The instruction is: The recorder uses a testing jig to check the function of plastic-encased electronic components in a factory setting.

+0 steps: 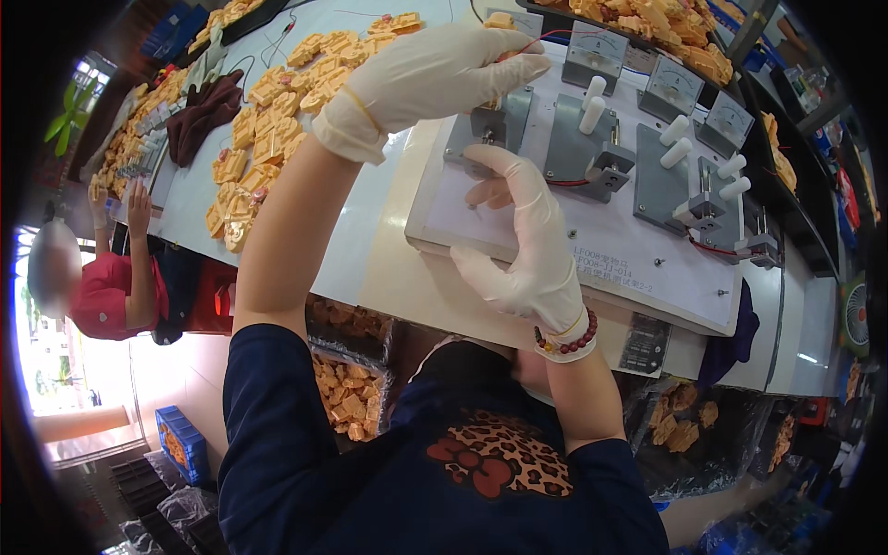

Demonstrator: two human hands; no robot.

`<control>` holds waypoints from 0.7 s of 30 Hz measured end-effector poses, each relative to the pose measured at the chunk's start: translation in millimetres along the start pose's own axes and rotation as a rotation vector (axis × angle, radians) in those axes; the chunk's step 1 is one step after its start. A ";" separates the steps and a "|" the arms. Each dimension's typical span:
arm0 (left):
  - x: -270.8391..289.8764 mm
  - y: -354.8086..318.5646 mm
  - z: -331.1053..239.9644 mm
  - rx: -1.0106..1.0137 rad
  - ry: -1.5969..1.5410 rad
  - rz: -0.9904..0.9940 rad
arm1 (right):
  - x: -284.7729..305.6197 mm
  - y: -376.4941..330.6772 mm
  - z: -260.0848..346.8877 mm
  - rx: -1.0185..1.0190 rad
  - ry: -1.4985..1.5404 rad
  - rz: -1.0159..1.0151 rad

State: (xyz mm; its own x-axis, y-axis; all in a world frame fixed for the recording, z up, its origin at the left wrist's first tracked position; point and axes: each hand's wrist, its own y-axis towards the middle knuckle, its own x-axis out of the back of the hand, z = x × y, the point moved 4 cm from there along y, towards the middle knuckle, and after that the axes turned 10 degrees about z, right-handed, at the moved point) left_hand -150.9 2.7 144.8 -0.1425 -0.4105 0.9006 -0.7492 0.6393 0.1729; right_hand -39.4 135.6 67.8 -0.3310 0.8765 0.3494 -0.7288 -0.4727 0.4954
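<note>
White-gloved right fingers (509, 165), parted wide from thumb, at grey fixture (518, 117)

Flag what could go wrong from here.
1. The red wire by the left hand might snag or get tugged.
2. The right hand is at the leftmost grey fixture; a fingertip could get nipped by its metal parts.
3. The beaded bracelet might catch on a screw.
</note>
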 end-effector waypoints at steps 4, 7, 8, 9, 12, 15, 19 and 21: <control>-8.3 13.0 25.9 -0.085 -0.103 0.119 | -1.3 0.2 1.2 0.004 -0.030 0.009; -21.9 11.2 25.9 0.199 -0.114 0.280 | -0.8 1.0 -0.7 -0.019 -0.012 0.028; -22.1 7.6 22.2 0.193 -0.116 0.278 | -1.3 -1.1 -1.1 -0.053 0.005 0.034; -18.6 2.0 19.5 0.158 -0.168 0.215 | -1.6 -2.9 -1.0 -0.088 0.022 0.040; 1.7 -25.0 27.7 0.051 -0.319 -0.238 | 3.6 -12.1 17.2 -0.105 -0.154 -0.103; 25.4 -76.3 100.0 0.401 -0.144 -0.433 | 26.7 -30.5 41.0 -0.060 -0.163 -0.226; -31.8 -126.7 177.8 0.646 0.583 -0.172 | 60.4 -46.3 40.4 -0.105 -0.175 -0.340; -52.8 -129.2 186.9 0.692 0.775 -0.016 | 69.3 -51.2 32.7 -0.127 -0.145 -0.410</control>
State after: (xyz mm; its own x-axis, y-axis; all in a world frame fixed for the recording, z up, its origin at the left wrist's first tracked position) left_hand -167.4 -179.7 0.4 0.1416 0.2713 0.9520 -0.9898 0.0236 0.1405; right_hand -5.4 217.6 92.6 0.0812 0.9631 0.2567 -0.8532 -0.0659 0.5174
